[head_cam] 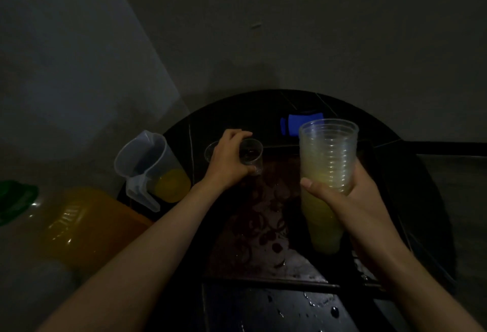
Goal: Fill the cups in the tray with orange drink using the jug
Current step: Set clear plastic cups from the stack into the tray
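well, closest to me the dark counter [276, 310] is wet, with droplets scattered across it, and the near rim of the tray [266, 260] runs straight across just beyond them. the tray's patterned floor lies bare and damp down the middle, an open lane between the two forearms. to the near left, off the counter's edge, a big bottle [84, 226] of orange drink with a green cap [15, 197] lies close by the left forearm; what it rests on is too dark to tell.

the right hand [350, 200] is curled round a tall stack of cups [329, 152], thumb across the front and fingers behind, holding it upright above the tray's right side. the lower cups look yellowish. further out, the left hand [226, 160] is wrapped from the left round a single clear cup [253, 156] at the tray's far left corner. whether that cup's base sits on the tray or hangs just above it, i cannot tell.

a second clear cup [209, 151] peeks out from behind the left hand, just beside it. the jug [147, 165] stands at the counter's left edge, left of that hand and apart from it, its handle toward me and a shallow pool of orange drink [171, 185] in its bottom. at the back, between the hands, a blue object [300, 124] sits near the grey wall [290, 28], where the counter ends.
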The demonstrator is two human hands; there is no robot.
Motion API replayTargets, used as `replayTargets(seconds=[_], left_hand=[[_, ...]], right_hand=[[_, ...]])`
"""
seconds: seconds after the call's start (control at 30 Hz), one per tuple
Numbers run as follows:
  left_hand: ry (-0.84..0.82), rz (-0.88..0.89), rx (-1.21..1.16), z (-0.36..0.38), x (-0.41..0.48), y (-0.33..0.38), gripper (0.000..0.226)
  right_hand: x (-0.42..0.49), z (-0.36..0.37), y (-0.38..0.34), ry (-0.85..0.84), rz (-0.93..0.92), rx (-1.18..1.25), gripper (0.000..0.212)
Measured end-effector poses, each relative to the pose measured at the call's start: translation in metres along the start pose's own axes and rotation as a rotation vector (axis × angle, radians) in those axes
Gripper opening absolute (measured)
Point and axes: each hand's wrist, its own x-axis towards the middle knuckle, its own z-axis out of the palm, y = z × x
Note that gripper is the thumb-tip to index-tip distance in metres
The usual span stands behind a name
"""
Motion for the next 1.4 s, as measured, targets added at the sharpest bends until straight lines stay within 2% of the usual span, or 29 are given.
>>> replayTargets(seconds=[0.17,0.27,0.33,0.4,0.47,0.53,0.67,0.9,1.1,1.27,1.4], left_hand=[[0.236,-0.022,-0.225,-0.004,-0.012,0.024,0.061],[0.333,0.045,-0.368,-0.012,-0.024,0.054,0.054],[0.273,0.112,-0.547,-0.027,-0.031,0.083,0.047],[0.079,0.239,-0.694,-0.047,-0.037,0.11,0.04],[-0.096,0.364,-0.552,-0.06,-0.042,0.128,0.044],[-0.172,0.421,-0.32,-0.062,-0.041,0.138,0.05],[-0.094,0.478,-0.115,-0.06,-0.037,0.145,0.05],[-0.139,0.379,-0.132,-0.068,-0.038,0.155,0.051],[-0.192,0.362,-0.082,-0.066,-0.035,0.166,0.067],[-0.149,0.368,-0.111,-0.068,-0.035,0.172,0.055],[-0.193,0.355,-0.115,-0.072,-0.035,0.174,0.061]], right_hand=[[0.0,0.0,0.0,-0.012,0.006,-0.005,0.044],[0.0,0.0,0.0,-0.011,-0.003,-0.016,0.043],[-0.001,-0.001,0.001,-0.012,-0.012,-0.033,0.043],[-0.001,-0.003,0.004,-0.01,-0.017,-0.051,0.043],[-0.001,-0.004,0.004,-0.006,-0.029,-0.076,0.045],[-0.001,-0.007,0.004,-0.008,-0.041,-0.104,0.046],[-0.003,-0.01,0.003,-0.005,-0.058,-0.151,0.047],[-0.004,-0.018,0.0,-0.001,-0.072,-0.196,0.049],[-0.003,-0.022,0.001,-0.013,-0.087,-0.216,0.051],[-0.002,-0.024,0.004,-0.019,-0.08,-0.222,0.051],[-0.003,-0.023,0.008,-0.031,-0.081,-0.195,0.05]])
